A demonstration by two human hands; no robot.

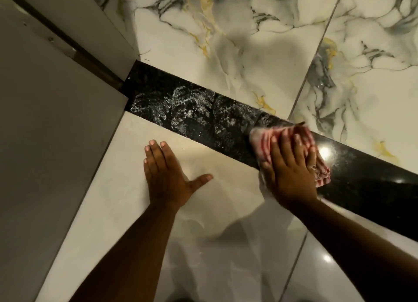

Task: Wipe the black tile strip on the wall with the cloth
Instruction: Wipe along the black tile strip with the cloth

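Observation:
A glossy black tile strip (203, 118) runs diagonally across the wall from the left corner down to the right edge. White soapy foam smears cover its left and middle part; to the right of the cloth it looks dark and shiny. My right hand (291, 166) lies flat on a pink-and-white striped cloth (262, 139), pressing it against the strip. My left hand (165, 168) rests flat on the cream tile below the strip, fingers together, thumb out, holding nothing.
White marble-pattern tiles with grey and gold veins (248, 41) sit above the strip, plain cream tiles (203, 234) below. A grey door or panel with a dark frame edge (45, 120) meets the wall at the left corner.

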